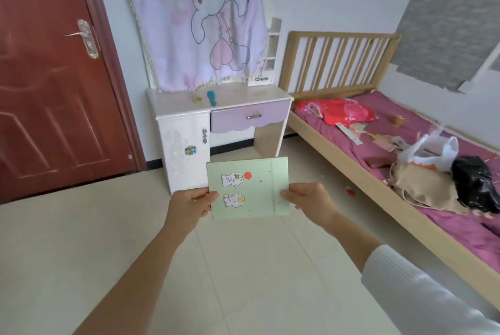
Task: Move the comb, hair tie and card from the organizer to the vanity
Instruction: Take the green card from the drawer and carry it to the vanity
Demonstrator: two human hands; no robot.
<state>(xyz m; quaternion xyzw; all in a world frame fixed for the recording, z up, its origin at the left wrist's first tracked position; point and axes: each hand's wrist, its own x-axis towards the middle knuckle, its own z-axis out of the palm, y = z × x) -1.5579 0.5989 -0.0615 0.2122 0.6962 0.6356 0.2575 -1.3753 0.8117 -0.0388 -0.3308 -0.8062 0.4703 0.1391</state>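
Note:
I hold a pale green card point(251, 188) with small rabbit stickers in front of me, above the floor. My left hand point(189, 206) grips its left edge and my right hand point(308, 199) grips its right edge. Ahead stands the white and lilac vanity point(243, 96). On its top lie a teal comb point(211, 98) and a small yellow hair tie point(198, 99), side by side. No organizer is in view.
A dark red door point(54, 77) is at the left. A wooden bed point(378, 172) with a purple sheet, bags and clutter runs along the right. A pink cloth with a cartoon animal point(205, 23) covers the vanity mirror. Pale tiled floor lies between me and the vanity.

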